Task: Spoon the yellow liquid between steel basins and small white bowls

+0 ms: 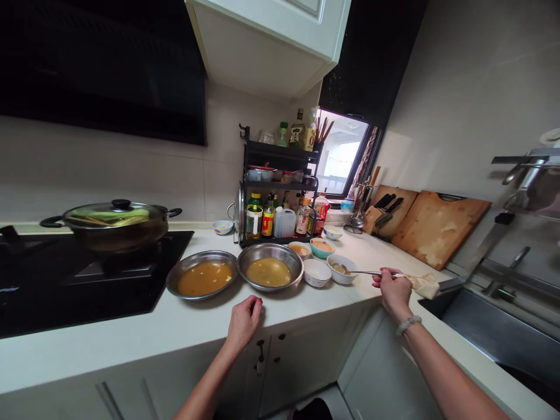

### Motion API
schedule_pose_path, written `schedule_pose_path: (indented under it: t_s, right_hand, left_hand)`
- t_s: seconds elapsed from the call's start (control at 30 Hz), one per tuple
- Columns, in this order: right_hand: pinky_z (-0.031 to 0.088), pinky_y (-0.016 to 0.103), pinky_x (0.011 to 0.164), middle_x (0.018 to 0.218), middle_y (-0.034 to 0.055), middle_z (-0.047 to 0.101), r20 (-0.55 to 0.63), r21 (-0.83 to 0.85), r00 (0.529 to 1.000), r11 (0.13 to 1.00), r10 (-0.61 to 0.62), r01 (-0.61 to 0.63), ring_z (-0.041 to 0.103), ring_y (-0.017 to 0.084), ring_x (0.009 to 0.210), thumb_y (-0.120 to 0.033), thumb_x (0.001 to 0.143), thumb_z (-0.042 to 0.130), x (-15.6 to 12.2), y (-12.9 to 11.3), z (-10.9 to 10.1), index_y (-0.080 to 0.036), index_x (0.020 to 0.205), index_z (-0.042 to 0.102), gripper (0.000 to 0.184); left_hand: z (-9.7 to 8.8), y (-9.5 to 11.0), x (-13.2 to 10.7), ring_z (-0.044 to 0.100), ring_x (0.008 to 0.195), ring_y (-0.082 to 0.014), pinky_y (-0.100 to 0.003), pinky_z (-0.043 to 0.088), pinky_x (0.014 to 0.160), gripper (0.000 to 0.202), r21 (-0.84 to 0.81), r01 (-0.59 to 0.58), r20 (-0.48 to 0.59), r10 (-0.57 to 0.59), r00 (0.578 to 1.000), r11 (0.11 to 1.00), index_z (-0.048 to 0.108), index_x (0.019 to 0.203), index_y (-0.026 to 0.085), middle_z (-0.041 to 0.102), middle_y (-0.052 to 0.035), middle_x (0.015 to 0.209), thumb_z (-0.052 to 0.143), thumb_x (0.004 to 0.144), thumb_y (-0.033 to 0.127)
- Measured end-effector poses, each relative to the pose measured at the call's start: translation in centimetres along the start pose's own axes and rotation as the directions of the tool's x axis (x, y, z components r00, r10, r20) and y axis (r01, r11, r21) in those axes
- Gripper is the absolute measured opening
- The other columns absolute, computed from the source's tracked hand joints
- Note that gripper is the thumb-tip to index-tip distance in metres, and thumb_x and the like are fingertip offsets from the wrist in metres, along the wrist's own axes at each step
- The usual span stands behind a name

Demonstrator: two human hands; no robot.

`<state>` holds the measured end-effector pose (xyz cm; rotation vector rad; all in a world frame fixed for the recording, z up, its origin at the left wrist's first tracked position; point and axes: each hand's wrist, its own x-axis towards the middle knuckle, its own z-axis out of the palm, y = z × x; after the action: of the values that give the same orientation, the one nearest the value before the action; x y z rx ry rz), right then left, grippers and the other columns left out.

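Note:
My right hand [392,289] is closed on the handle of a metal spoon [356,272] whose bowl rests inside a small white bowl [342,269] on the white counter [131,332]. My left hand [244,318] rests on the counter edge with its fingers curled under and nothing visible in it, just in front of two steel dishes. The left steel dish [202,275] holds orange-brown liquid with pale pieces. The right steel bowl [270,266] holds a yellowish-brown liquid. An empty white bowl [317,272] sits between the steel bowl and the spoon's bowl.
A lidded pan [114,224] with greens sits on the black hob [65,274] at left. A black rack [275,192] of bottles stands at the back, with small bowls [322,247] beside it. Cutting boards [437,227] and knives lean on the right wall. A sink [499,332] lies at right.

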<state>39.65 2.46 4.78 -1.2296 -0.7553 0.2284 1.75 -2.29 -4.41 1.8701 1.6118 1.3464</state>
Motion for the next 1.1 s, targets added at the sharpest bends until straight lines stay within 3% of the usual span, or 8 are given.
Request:
schedule_pose_path:
  t_s: [0.37, 0.57, 0.9, 1.0, 1.1]
  right_hand:
    - [0.044, 0.015, 0.03, 0.056, -0.0041, 0.057, -0.057, 0.123, 0.998, 0.992, 0.022, -0.015, 0.056, 0.009, 0.039, -0.029, 0.062, 0.066, 0.7, -1.8, -0.3, -0.015, 0.074, 0.054, 0.022]
    - [0.044, 0.015, 0.03, 0.057, -0.0029, 0.059, 0.01, 0.201, 0.999, 0.979, 0.045, -0.046, 0.057, 0.009, 0.04, -0.027, 0.062, 0.069, -0.2, -3.9, 0.8, -0.014, 0.075, 0.055, 0.023]
    - [0.043, 0.018, 0.031, 0.048, -0.0027, 0.058, 0.238, 0.243, 0.969, 0.961, 0.071, -0.13, 0.056, 0.012, 0.038, -0.035, 0.064, 0.07, -5.4, -6.0, 6.2, -0.016, 0.076, 0.056, 0.027]
    - [0.044, 0.021, 0.033, 0.047, -0.0032, 0.058, 0.35, 0.189, 0.937, 0.981, -0.027, -0.042, 0.055, 0.012, 0.037, -0.044, 0.069, 0.068, -7.7, -5.7, 7.4, -0.017, 0.08, 0.056, 0.032]
    - [0.049, 0.023, 0.04, 0.052, -0.0029, 0.058, 0.49, 0.172, 0.849, 0.976, -0.2, 0.131, 0.056, 0.012, 0.041, -0.046, 0.078, 0.062, -9.7, -5.4, 7.6, -0.016, 0.087, 0.06, 0.031]
  left_hand:
    - [0.1, -0.1, 0.0, 0.041, 0.05, -0.012, -0.023, 0.029, 0.053, 0.034, -0.01, -0.014, -0.004, 0.014, 1.0, 1.0, 0.052, 0.059, 0.019, 0.048, 0.0027, 0.05, 0.039, 0.086, 0.036]
    - [0.2, -0.3, -0.1, 0.042, 0.051, -0.0121, -0.022, 0.029, 0.054, 0.034, -0.01, -0.014, 0.005, 0.014, 1.0, 1.0, 0.055, 0.063, 0.018, 0.049, 0.0025, 0.051, 0.038, 0.087, 0.036]
    - [0.1, 0.0, 0.0, 0.04, 0.051, -0.0112, -0.022, 0.029, 0.054, 0.036, -0.004, -0.011, -0.007, 0.011, 1.0, 1.0, 0.058, 0.062, 0.017, 0.048, 0.0029, 0.05, 0.039, 0.087, 0.034]
    - [0.1, 0.0, 0.0, 0.039, 0.05, -0.0107, -0.022, 0.028, 0.054, 0.035, -0.004, -0.015, -0.016, 0.015, 1.0, 1.0, 0.056, 0.061, 0.017, 0.045, 0.0036, 0.05, 0.039, 0.087, 0.033]
    - [0.1, 0.0, -0.1, 0.04, 0.051, -0.0109, -0.022, 0.028, 0.054, 0.035, -0.008, -0.011, -0.009, 0.011, 1.0, 1.0, 0.056, 0.061, 0.017, 0.046, 0.0034, 0.05, 0.038, 0.087, 0.033]
